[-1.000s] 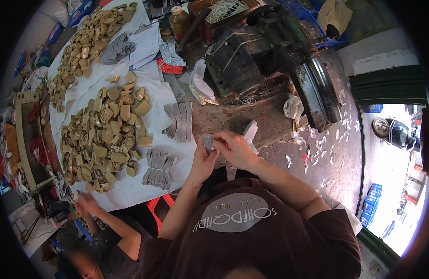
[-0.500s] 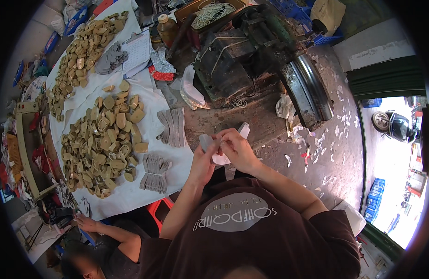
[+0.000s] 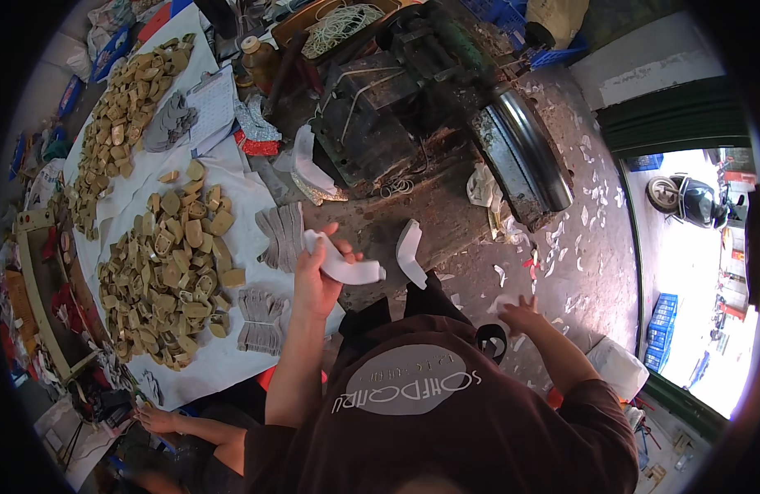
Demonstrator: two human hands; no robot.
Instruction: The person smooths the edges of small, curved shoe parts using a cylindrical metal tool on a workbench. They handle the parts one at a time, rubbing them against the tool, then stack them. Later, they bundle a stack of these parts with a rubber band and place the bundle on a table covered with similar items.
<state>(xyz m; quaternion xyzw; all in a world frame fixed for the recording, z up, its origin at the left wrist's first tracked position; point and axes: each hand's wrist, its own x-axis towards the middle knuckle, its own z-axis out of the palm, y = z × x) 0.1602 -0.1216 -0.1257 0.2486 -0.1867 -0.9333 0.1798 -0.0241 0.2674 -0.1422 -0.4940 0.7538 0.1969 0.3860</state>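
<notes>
My left hand (image 3: 318, 280) is closed around a white, curved, boomerang-shaped piece (image 3: 355, 271), thumb on top and fingertips behind it. The piece sticks out to the right above the bench's front edge. A similar white curved piece (image 3: 409, 253) lies alone at that edge, just right of the held one. Out to the right, over the littered floor, is my right hand (image 3: 524, 314), fingers spread. By its fingertips shows a small whitish scrap (image 3: 503, 304); whether they touch it I cannot tell. More white curved pieces (image 3: 312, 167) lie farther back on the bench.
Tan block-like pieces (image 3: 170, 263) are heaped on the white-covered table, beside grey bundles (image 3: 262, 321). A dark machine (image 3: 380, 115) with a shiny metal roller (image 3: 528, 152) stands ahead. White scraps litter the floor. A co-worker's arm (image 3: 191, 424) reaches in at lower left.
My hands were together over a white piece; now they are apart. The right hand has swung out to the right and down, while the left keeps the piece. The view has shifted slightly.
</notes>
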